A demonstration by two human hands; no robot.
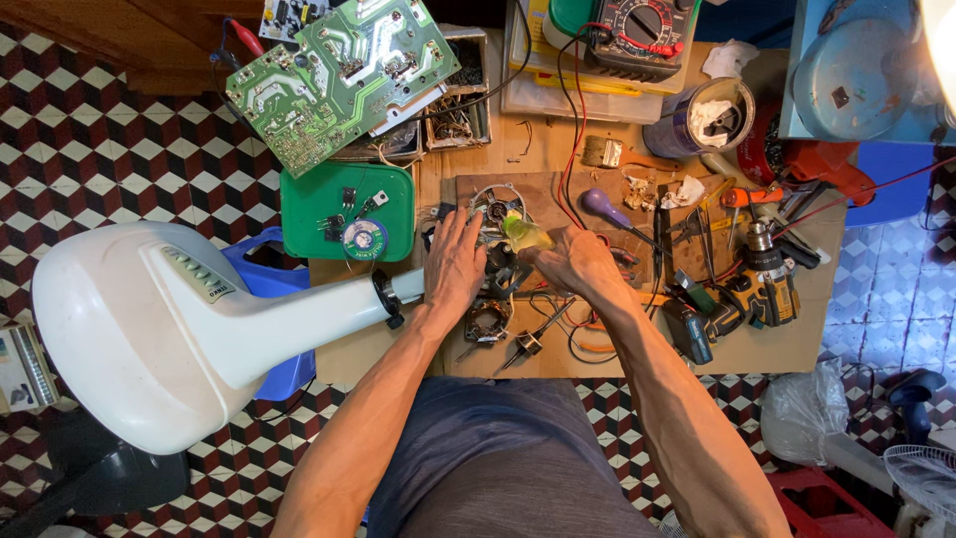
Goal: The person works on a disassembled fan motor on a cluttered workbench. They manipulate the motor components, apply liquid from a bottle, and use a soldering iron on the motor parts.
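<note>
My left hand [455, 264] lies flat, fingers apart, on a small fan motor assembly [495, 211] at the end of the white fan neck [329, 314]. My right hand [576, 261] is closed around a yellow-handled tool [525, 234] whose tip points at the motor. A wound stator piece [487, 321] and a rotor shaft [529, 344] lie on the cardboard just below my hands. Black and red wires run under my right wrist.
White fan base [129, 329] at left. Green lid with small parts and a solder roll [346, 211]. Green circuit boards [339, 75] at top. Multimeter [637, 30], purple screwdriver [609, 211], cordless drill [772, 284], pliers and a jar [712, 115] at right.
</note>
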